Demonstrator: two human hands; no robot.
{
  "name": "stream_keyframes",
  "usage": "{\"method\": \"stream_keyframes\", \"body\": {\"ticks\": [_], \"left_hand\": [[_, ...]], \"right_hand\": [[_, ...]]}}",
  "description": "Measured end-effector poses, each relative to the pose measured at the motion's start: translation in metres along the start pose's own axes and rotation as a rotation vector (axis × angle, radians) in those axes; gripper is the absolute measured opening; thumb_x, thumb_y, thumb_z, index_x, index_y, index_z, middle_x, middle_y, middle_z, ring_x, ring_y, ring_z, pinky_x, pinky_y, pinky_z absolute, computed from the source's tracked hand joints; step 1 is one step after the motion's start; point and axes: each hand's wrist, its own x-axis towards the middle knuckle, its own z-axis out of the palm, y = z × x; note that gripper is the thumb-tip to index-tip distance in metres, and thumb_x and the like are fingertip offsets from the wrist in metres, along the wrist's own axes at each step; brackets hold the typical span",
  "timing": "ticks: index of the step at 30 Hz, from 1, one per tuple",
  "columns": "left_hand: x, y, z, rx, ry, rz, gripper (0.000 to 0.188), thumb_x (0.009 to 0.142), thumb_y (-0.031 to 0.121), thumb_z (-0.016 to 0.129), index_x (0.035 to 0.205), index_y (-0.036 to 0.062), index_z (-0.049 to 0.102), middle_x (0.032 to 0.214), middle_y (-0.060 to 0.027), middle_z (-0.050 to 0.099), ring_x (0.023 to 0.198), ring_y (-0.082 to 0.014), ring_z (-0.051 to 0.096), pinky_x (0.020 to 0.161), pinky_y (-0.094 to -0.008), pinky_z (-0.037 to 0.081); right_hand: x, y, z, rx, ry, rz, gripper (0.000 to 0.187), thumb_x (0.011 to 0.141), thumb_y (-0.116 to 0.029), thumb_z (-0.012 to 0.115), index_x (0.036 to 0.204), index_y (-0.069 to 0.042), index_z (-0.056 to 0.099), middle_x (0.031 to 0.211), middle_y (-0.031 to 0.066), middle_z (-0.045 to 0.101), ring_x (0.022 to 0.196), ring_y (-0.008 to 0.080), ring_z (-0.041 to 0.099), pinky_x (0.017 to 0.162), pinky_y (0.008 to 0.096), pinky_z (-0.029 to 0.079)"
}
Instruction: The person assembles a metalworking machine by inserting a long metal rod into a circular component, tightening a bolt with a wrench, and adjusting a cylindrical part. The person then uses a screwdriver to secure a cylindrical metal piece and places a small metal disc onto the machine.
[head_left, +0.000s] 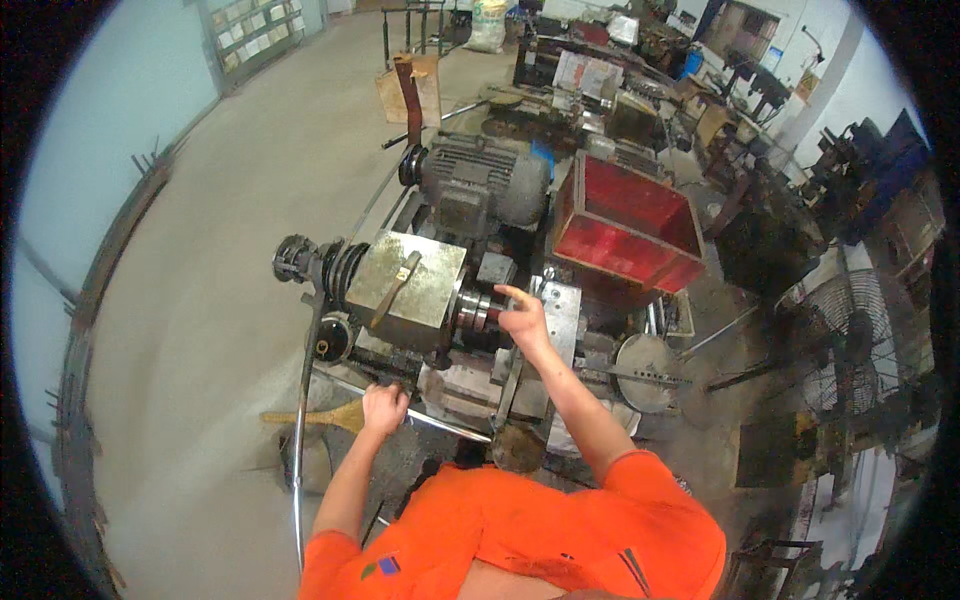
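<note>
A grey metal lathe-like machine stands before me, its headstock box topped by a hammer with a wooden handle. From the box's right side sticks a shiny round spindle end. My right hand is at that spindle end, the forefinger stretched out and apart from the other fingers. Whether its lower fingertips touch the metal is hard to see. Lower left, at the machine's front, my left hand is closed beside a long bright bar. What its fingers hold is hidden.
Behind the headstock sits a ribbed electric motor. A red open box rests on the machine's right part. Further right are a round metal disc and a caged fan. A long upright rod stands left of my left arm.
</note>
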Motion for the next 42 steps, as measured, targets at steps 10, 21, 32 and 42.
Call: {"method": "stream_keyframes", "body": {"ticks": [10, 21, 32, 42], "left_hand": [[0.014, -0.009, -0.01, -0.133, -0.292, -0.041, 0.024, 0.075, 0.026, 0.053, 0.088, 0.0096, 0.065, 0.08, -0.0168, 0.063, 0.079, -0.035, 0.06, 0.069, -0.0442, 0.048], [0.025, -0.056, -0.123, -0.698, 0.199, -0.406, 0.023, 0.086, 0.013, 0.055, 0.103, -0.0019, 0.062, 0.068, -0.0044, 0.062, 0.06, -0.0099, 0.058, 0.057, -0.0248, 0.046], [0.078, -0.145, -0.176, -0.573, 0.21, -0.338, 0.024, 0.085, 0.011, 0.05, 0.101, -0.0028, 0.062, 0.071, -0.0073, 0.065, 0.07, -0.0124, 0.064, 0.066, -0.0261, 0.049], [0.024, -0.189, -0.17, -0.538, 0.04, -0.472, 0.024, 0.086, 0.014, 0.053, 0.103, -0.001, 0.063, 0.073, -0.0072, 0.066, 0.07, -0.0111, 0.061, 0.067, -0.0252, 0.047]], "right_hand": [[0.005, -0.011, -0.029, 0.174, -0.04, -0.152, 0.046, 0.072, 0.002, 0.046, 0.117, 0.004, 0.055, 0.117, 0.0123, 0.058, 0.11, 0.0218, 0.054, 0.096, 0.0323, 0.039], [0.006, -0.005, 0.001, 0.238, -0.032, 0.024, 0.049, 0.072, 0.003, 0.046, 0.121, 0.002, 0.054, 0.123, 0.0111, 0.054, 0.114, 0.0223, 0.05, 0.095, 0.0316, 0.037], [0.028, 0.008, 0.063, 0.389, 0.282, 0.33, 0.045, 0.076, -0.001, 0.048, 0.12, 0.004, 0.053, 0.12, 0.014, 0.054, 0.109, 0.0218, 0.052, 0.091, 0.0304, 0.039], [0.038, 0.047, 0.071, 0.489, 0.492, 0.259, 0.037, 0.081, -0.007, 0.045, 0.115, 0.006, 0.054, 0.105, 0.0152, 0.059, 0.095, 0.023, 0.057, 0.086, 0.0342, 0.044]]}}
